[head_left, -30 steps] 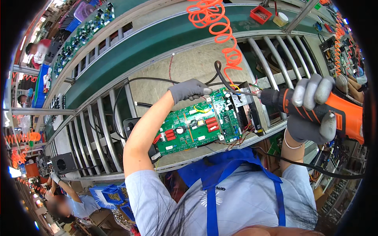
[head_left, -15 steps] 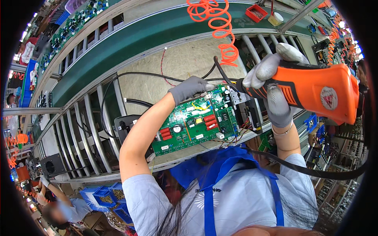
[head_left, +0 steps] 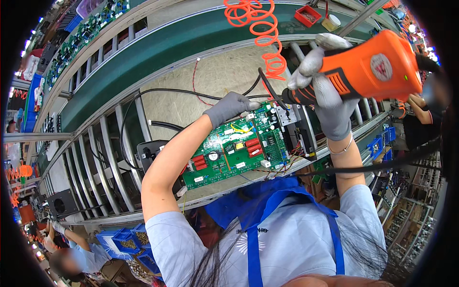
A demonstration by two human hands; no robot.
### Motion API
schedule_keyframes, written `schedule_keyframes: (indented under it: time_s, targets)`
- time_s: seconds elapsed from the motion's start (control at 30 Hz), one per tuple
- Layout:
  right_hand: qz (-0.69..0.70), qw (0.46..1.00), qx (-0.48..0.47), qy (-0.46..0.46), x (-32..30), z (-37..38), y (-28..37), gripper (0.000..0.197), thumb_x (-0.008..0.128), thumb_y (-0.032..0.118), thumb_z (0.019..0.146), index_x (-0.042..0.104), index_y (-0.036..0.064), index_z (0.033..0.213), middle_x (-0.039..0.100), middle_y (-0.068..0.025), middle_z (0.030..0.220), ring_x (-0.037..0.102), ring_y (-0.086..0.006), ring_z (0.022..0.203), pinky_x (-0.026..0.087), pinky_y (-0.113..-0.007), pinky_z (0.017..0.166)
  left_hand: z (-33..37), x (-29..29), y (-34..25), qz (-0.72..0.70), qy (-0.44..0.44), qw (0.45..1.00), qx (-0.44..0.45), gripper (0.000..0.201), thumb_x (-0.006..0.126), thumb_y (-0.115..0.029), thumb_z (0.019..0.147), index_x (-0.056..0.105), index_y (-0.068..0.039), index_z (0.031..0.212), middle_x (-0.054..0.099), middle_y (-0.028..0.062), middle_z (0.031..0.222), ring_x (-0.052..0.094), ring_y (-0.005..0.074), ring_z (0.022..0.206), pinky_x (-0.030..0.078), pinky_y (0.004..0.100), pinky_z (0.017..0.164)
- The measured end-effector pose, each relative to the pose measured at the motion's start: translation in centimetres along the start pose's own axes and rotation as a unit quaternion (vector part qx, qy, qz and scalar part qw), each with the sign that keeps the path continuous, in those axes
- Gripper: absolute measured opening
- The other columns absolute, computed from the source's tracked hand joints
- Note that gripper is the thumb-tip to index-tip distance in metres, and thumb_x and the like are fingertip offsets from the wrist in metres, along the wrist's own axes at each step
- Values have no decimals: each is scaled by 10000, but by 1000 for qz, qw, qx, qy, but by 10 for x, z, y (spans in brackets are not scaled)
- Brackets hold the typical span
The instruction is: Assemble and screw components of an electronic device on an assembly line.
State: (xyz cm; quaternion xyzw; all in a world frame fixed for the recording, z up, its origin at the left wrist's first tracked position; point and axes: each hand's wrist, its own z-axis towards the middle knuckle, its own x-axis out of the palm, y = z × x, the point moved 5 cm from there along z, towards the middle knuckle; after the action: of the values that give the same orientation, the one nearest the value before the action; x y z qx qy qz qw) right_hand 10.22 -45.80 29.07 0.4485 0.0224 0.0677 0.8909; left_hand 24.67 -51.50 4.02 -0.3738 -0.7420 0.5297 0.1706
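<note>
In my right hand (head_left: 325,91), gloved in grey and white, is a large orange and black electric screwdriver (head_left: 354,71). My fingers wrap its body, and its narrow nose slants down to the left, over a silver metal bracket (head_left: 285,115). Whether the bit touches a screw is too small to tell. My left hand (head_left: 231,107), in a grey glove, curls its closed fingers over the far edge of a green circuit board (head_left: 224,150). Red components, a yellow part and white connectors cover the board. My left forearm hides its left end.
Metal rollers (head_left: 114,155) run left of the board. Black cables (head_left: 167,91) and a thin red wire (head_left: 195,81) lie on the beige surface (head_left: 220,71). An orange coiled hose (head_left: 267,40) hangs beyond. A red bin (head_left: 308,16) stands far right; co-workers sit lower left and right.
The rear of the screwdriver has swung upward with my right hand, and its nose has shifted slightly left and up. My left hand stays at the board's far edge.
</note>
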Motion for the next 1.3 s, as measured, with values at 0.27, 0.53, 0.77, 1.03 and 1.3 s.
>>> schedule_keyframes:
  time_s: [0.27, 0.53, 0.77, 1.03, 1.3]
  targets:
    - [-13, 999, 7, -51, 4, 17, -3, 355, 564, -85, 764, 545, -67, 1117, 622, -64, 778, 628, -127, 625, 535, -264, 575, -5, 1, -5, -39, 18, 999, -32, 444, 667, -502, 841, 694, -65, 768, 515, -49, 570, 407, 35, 495, 297, 239, 448]
    - [-35, 999, 22, -13, 3, 26, -4, 370, 531, -16, 794, 510, -63, 1161, 614, -83, 780, 618, -138, 630, 545, -293, 601, -10, -24, 6, -169, -26, 979, -109, 377, 601, -336, 911, 648, -4, 1083, 594, 24, 770, 467, 51, 596, 366, 219, 493]
    - [38, 999, 7, 36, 0, 26, 4, 138, 662, 69, 811, 625, -35, 894, 651, -90, 785, 652, -152, 630, 560, -280, 606, -102, -44, -52, -417, -175, 892, 21, 389, 516, -74, 918, 484, 107, 1262, 629, 182, 1102, 647, 199, 982, 563, 224, 800]
    - [301, 951, -57, -39, -53, -37, 100, 362, 694, 296, 726, 383, 122, 791, 425, -6, 679, 424, -133, 648, 392, -239, 591, -167, 77, -51, -535, -92, 830, 126, 398, 651, -284, 903, 543, 8, 1150, 577, 36, 863, 527, 76, 655, 439, 144, 528]
    - [374, 921, -86, 57, -60, -55, 91, 529, 659, 251, 795, 477, -32, 1204, 455, -29, 791, 466, -104, 626, 492, -269, 564, -166, 119, -46, -685, -157, 692, 167, 307, 559, -120, 949, 519, 1, 1228, 602, 110, 1066, 610, 143, 857, 523, 206, 637]
